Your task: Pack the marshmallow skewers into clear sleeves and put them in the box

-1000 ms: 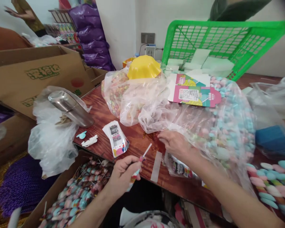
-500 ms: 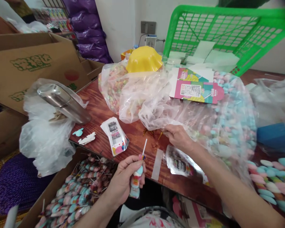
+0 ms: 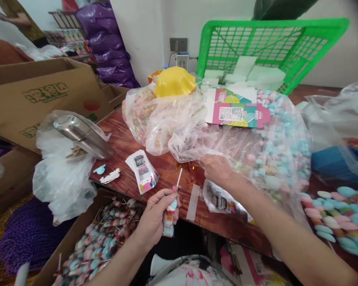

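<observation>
My left hand [image 3: 161, 212] is closed around a wrapped marshmallow lollipop [image 3: 169, 220]. Its white stick points up, and the candy in blue, red and yellow hangs below my thumb. Over the table, my right hand [image 3: 216, 169] has its fingers curled together at the edge of a clear plastic bag [image 3: 185, 145]; whatever they may hold is hidden. Several gold twist ties [image 3: 189, 166] lie just left of those fingertips. Beneath my right forearm are printed clear pouches [image 3: 219, 198]. A stack of printed cards [image 3: 142, 171] lies left of the lollipop, and a translucent strip [image 3: 193, 202] to its right.
A steel flask [image 3: 85, 137] leans by crumpled plastic [image 3: 62, 171]. Below left, a carton [image 3: 44, 264] holds many wrapped lollipops [image 3: 92, 246]. Bagged marshmallows [image 3: 282, 139], a flattened printed box [image 3: 235, 113], a yellow bowl [image 3: 174, 81] and a green basket [image 3: 201, 51] stand behind.
My right hand has shifted slightly left at the twist ties; a gold tie seen by its fingertips before no longer stands out there. My left hand keeps the lollipop. The view has tilted a little.
</observation>
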`<state>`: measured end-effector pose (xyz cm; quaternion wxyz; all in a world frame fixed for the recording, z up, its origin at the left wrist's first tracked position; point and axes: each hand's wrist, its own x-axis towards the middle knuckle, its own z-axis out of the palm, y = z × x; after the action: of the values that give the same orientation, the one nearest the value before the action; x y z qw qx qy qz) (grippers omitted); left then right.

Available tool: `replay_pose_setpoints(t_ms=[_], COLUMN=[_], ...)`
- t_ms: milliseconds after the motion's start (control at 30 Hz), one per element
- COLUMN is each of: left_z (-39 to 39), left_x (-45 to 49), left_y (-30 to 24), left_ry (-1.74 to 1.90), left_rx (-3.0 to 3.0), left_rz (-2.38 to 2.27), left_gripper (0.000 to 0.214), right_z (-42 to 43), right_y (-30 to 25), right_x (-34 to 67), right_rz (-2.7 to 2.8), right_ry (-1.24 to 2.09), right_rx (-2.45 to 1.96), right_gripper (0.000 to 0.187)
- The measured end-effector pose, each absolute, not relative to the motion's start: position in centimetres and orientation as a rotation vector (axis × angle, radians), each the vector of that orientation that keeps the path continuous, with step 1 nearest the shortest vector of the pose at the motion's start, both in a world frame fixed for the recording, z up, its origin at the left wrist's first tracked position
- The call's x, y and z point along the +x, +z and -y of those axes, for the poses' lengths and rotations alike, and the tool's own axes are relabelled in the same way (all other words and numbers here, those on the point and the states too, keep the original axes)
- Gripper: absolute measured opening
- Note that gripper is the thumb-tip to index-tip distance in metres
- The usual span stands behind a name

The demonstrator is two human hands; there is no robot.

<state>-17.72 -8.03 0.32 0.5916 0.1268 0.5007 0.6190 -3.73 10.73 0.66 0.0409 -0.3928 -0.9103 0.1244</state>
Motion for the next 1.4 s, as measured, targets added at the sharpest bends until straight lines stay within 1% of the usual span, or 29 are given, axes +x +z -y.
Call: replay_pose_setpoints(t_ms=[133,300,400,600,700,800,967,1100,1167,1233,1267,1300,1333,1400], left_z=[8.2,8.1,7.8,8.0,8.0,7.7,6.4,5.4,5.0,4.5,4.3,4.0,3.7,3.2], left_x=[-17.9,-17.9,-17.6,-17.5,-17.5,-17.4,-16.9,-16.4,-16.0,-15.3,-14.9,-14.3,-13.7,-12.4], left_y=[0.4,0.4,0.4,0.3,0.1,0.1,0.8,1.1,1.1,1.1,1.2,1.3,1.4,1.7], left_ry=[1.485,1.530,1.540,1.538,1.532,1.515,1.458,1.377,1.335,1.311,1.305,1.300,1.303,1.311], left_rx=[0.275,0.270,0.265,0.270,0.256,0.252,0.307,0.372,0.444,0.520,0.554,0.587,0.618,0.675], left_rz=[-1.177,-1.214,-1.212,-1.213,-1.215,-1.199,-1.177,-1.248,-1.306,-1.345,-1.349,-1.338,-1.311,-1.229], left_gripper=[0.024,0.024,0.024,0.024,0.024,0.025,0.026,0.024,0.023,0.021,0.020,0.019,0.019,0.018], right_z=[-10.1,-8.2,-7.6,-9.2,-10.0,-10.8,-12.7,-12.3,-10.7,-8.1,-6.7,-5.2,-3.9,-1.9], right_y=[1.5,1.4,0.9,-0.4,-0.5,0.3,1.2,1.9,2.8,3.9,4.3,4.6,4.6,4.2], right_x=[-3.0,-3.1,-4.1,-4.9,-4.5,-3.9,-2.9,-1.3,-0.1,1.0,1.4,1.8,2.1,2.7], right_rz=[2.827,2.819,2.796,2.789,2.766,2.699,2.449,2.230,2.094,1.962,1.908,1.943,2.051,2.187], right_ry=[0.301,0.307,0.305,0.342,0.457,0.649,1.000,1.151,1.145,1.074,1.008,0.920,0.839,0.668], right_rx=[-1.300,-1.343,-1.373,-1.340,-1.252,-1.149,-1.089,-1.079,-1.079,-1.050,-0.966,-0.863,-0.763,-0.642], right_gripper=[0.035,0.023,0.020,0.027,0.027,0.022,0.015,0.015,0.018,0.021,0.019,0.018,0.021,0.032])
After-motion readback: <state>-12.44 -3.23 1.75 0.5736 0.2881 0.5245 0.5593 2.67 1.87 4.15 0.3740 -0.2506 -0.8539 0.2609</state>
